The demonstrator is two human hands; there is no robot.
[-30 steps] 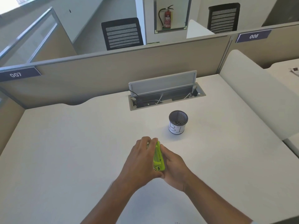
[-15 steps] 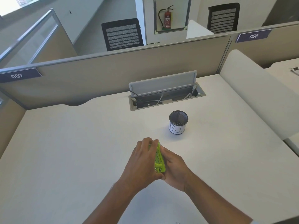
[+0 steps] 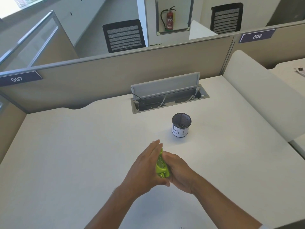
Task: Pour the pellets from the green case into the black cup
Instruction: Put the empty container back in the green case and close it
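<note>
Green case pressed between two palms, black cup waiting beyond the fingertips

Nearest, the left hand [image 3: 145, 166] lies flat, fingers straight, against one face of the green case [image 3: 162, 165]; the right hand [image 3: 179, 171] cups the other, fingers curled round it. Whether the case is open cannot be told. If it springs apart here, short of the cup, pellets would likely scatter across the desk [image 3: 66, 154]. Past the fingertips and rightward stands the black cup [image 3: 181, 125], labelled "B1"; farther off, partition plates read "007" [image 3: 17, 79] and "008" [image 3: 257, 36].
</note>
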